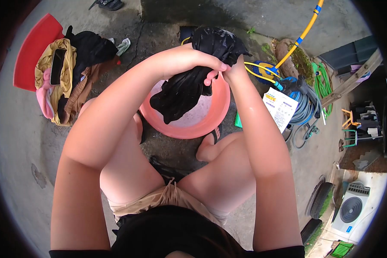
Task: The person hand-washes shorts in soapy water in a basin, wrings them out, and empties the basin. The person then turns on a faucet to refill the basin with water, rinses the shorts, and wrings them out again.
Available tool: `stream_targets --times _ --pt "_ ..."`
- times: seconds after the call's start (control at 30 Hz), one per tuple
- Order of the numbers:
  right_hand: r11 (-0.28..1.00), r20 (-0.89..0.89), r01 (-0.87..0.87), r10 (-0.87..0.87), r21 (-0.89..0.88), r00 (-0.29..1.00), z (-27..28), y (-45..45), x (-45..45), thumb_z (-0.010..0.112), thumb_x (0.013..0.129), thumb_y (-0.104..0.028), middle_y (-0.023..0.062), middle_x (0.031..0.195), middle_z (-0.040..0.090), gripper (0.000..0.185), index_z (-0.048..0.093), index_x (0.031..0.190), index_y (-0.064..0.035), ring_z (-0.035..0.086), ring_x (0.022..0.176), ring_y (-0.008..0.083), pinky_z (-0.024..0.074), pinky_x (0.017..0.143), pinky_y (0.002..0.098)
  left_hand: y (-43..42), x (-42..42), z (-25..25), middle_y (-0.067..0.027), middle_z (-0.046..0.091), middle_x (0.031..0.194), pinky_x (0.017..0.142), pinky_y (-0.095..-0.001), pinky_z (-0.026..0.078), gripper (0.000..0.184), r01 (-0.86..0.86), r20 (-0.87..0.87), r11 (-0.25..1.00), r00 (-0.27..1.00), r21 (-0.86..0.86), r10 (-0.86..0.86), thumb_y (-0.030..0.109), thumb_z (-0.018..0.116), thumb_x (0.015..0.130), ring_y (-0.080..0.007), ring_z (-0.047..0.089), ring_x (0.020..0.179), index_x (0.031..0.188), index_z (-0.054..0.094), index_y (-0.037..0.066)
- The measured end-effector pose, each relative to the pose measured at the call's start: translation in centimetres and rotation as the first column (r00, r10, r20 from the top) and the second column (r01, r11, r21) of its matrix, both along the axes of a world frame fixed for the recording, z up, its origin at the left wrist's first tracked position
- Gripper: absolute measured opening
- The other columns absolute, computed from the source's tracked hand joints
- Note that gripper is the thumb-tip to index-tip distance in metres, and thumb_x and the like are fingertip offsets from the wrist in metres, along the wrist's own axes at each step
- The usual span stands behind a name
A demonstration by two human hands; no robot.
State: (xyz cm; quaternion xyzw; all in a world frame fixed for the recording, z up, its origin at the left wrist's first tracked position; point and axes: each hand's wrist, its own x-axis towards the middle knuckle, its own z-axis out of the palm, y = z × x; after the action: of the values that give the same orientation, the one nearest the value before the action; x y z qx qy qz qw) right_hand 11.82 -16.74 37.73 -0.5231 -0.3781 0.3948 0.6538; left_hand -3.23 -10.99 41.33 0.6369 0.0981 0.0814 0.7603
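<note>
In the head view, a wet black garment hangs bunched above a pink basin, its upper part raised and flecked with suds. Whitish, foamy water shows inside the basin. My left hand is closed on the cloth from the left, thumb pointing right. Close against it, my right hand grips the same cloth, with curled fingertips showing under the left thumb. What kind of garment it is, I cannot tell.
At left, a red tub lies by piled clothes with a dark phone on top. To the right are a white printed packet, coiled hoses and a yellow hose. My sandalled foot is beside the basin.
</note>
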Motion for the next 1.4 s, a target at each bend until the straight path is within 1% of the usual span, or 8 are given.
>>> stream_targets --times 0.17,0.3,0.43,0.63,0.83,0.93,1.17,1.4 --pt "0.969 -0.036 -0.178 0.186 0.169 0.982 -1.2 0.7 2.6 0.055 0.089 -0.016 0.0056 0.103 0.061 0.025 0.054 0.111 -0.0044 0.060 0.093 0.0145 0.0494 0.083 0.0291 -0.6 -1.3 -0.1 -0.0088 0.064 0.106 0.091 -0.0308 0.042 0.051 -0.036 0.081 0.942 0.994 -0.333 0.067 0.048 0.059 0.088 -0.0154 0.057 0.097 0.110 0.063 0.003" --pt "0.942 0.131 -0.225 0.198 0.250 0.971 -0.9 0.4 3.2 0.055 0.091 -0.016 0.0063 0.107 0.060 0.028 0.051 0.116 -0.0046 0.059 0.097 0.0153 0.0486 0.089 0.0299 4.4 -1.7 -1.8 -0.0198 0.059 0.119 0.102 -0.0382 0.035 0.117 0.070 -0.200 0.886 0.963 -0.459 -0.180 0.084 0.006 0.079 -0.0246 0.055 0.110 0.134 0.038 -0.015" --pt "0.882 -0.050 -0.278 0.319 0.382 0.946 0.5 -0.2 1.9 0.058 0.086 -0.013 0.0113 0.112 0.062 0.026 0.055 0.109 -0.0007 0.060 0.099 0.0180 0.0485 0.089 0.0293 6.8 -1.4 -5.2 -0.0140 0.049 0.137 0.102 -0.0393 0.038 0.099 0.099 -0.262 0.834 0.924 -0.543 -0.280 0.080 0.016 0.084 -0.0262 0.055 0.117 0.137 0.043 0.001" --pt "0.873 0.810 -0.417 0.046 0.252 0.584 2.1 -1.1 -0.7 0.060 0.078 -0.010 0.0095 0.113 0.057 0.013 0.062 0.090 -0.0050 0.056 0.105 0.0230 0.0418 0.093 0.0310 3.9 0.4 -3.7 -0.0102 0.065 0.109 0.081 -0.0389 0.053 0.060 -0.203 -0.213 0.724 0.974 -0.659 0.079 0.065 0.048 0.086 -0.0228 0.065 0.090 0.111 0.061 0.012" --pt "0.960 0.838 -0.272 0.093 0.068 0.537 2.7 -3.0 -3.4 0.063 0.077 -0.009 0.0097 0.138 0.037 0.015 0.064 0.089 -0.0183 0.024 0.139 0.0354 0.0255 0.111 0.0439 2.0 0.4 -1.6 -0.0058 0.064 0.090 0.068 -0.0285 0.051 0.038 -0.507 -0.016 0.839 0.857 -0.199 0.514 0.047 0.063 0.084 -0.0169 0.064 0.075 0.102 0.062 0.014" --pt "0.971 0.995 -0.221 -0.095 0.097 0.022 2.8 -3.8 -3.1 0.059 0.076 -0.002 0.0129 0.142 0.033 0.039 0.059 0.110 -0.0215 0.023 0.138 0.0403 0.0225 0.112 0.0533 2.2 -0.4 -0.8 -0.0096 0.065 0.100 0.082 -0.0264 0.047 0.046 -0.420 -0.050 0.840 0.901 -0.344 0.430 0.046 0.064 0.082 -0.0161 0.063 0.090 0.109 0.064 0.009" --pt "0.985 0.972 -0.099 -0.120 0.142 0.202 3.9 -3.9 -0.4 0.055 0.067 0.008 0.0233 0.149 0.021 0.093 0.019 0.149 -0.0179 0.023 0.137 0.0451 0.0221 0.110 0.0556 2.2 -1.1 0.3 -0.0120 0.070 0.089 0.076 -0.0298 0.054 0.031 -0.430 -0.059 0.772 0.887 -0.467 0.458 0.029 0.063 0.081 -0.0187 0.068 0.078 0.097 0.068 0.003" --pt "0.962 0.979 0.189 -0.204 0.197 0.021 3.0 -2.0 2.5 0.088 0.050 -0.035 0.0231 0.153 0.010 0.129 0.008 0.151 -0.0260 0.017 0.140 0.0447 0.0270 0.101 0.0682 2.3 -1.3 0.6 -0.0169 0.069 0.088 0.072 -0.0342 0.056 0.032 -0.352 -0.053 0.805 0.926 -0.478 0.373 0.022 0.056 0.078 -0.0236 0.068 0.073 0.095 0.065 -0.004"
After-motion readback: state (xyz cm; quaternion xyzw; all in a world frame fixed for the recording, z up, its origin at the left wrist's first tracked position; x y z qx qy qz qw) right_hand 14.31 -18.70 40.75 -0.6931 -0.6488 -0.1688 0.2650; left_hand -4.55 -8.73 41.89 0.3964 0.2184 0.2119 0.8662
